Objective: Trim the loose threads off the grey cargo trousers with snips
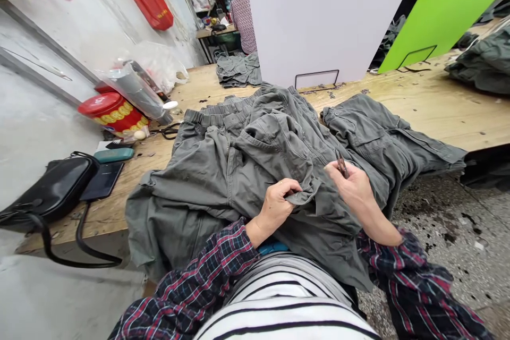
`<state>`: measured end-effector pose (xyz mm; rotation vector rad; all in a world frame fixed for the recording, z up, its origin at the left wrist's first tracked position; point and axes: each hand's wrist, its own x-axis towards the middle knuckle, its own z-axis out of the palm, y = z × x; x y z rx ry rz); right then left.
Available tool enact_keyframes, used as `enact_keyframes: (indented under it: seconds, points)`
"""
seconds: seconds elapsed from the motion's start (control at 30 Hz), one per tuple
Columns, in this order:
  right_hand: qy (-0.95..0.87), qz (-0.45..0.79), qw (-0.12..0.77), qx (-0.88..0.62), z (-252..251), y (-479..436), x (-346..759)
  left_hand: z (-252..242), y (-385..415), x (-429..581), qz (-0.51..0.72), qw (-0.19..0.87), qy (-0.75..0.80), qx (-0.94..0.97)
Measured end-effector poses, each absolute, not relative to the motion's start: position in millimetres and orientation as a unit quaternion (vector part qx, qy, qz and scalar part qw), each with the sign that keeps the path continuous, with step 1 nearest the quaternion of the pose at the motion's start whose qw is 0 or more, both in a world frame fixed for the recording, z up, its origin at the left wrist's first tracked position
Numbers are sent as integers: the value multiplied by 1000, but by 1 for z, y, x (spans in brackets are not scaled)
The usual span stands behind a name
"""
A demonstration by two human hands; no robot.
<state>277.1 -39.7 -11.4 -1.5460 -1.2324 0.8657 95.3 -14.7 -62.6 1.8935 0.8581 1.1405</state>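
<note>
Grey-green trousers point(207, 180) with an elastic waistband lie spread over the table's front edge, partly across my lap. My left hand point(278, 204) pinches a folded edge of the cloth between thumb and fingers. Just to the right, my right hand point(353, 186) is closed around small dark thread snips point(341, 164), whose pointed blades stick up past the thumb and index finger. The snips are a little apart from the pinched edge. How the lower fingers of the right hand lie is hidden.
More grey-green garments point(366, 122) lie folded at right. A white board point(330, 16) and a green board point(450, 10) stand behind. At left are a black handbag point(51, 186), a phone point(102, 180) and a red tub point(109, 111). A person point(244, 21) is farther back.
</note>
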Motion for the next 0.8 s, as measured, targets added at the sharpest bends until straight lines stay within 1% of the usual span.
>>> enact_keyframes:
  seconds: [0.07, 0.17, 0.3, 0.4, 0.5, 0.8]
  points:
    - [-585, 248, 393, -665, -6, -51, 281, -62, -21, 94, 469, 336, 362, 732]
    - [-714, 167, 277, -621, 1, -79, 273, -59, -28, 90, 499, 264, 354, 746]
    - [-790, 42, 200, -578, -2, -100, 256, -56, -33, 85, 523, 165, 271, 791]
    - [-789, -31, 171, -590, -9, -99, 252, -55, -34, 82, 508, 100, 219, 827]
    - [-778, -72, 160, -603, -12, -98, 254, -54, -36, 81, 475, 55, 197, 856]
    - [-760, -83, 155, -625, -15, -108, 254, -53, -38, 83, 446, 23, 195, 874]
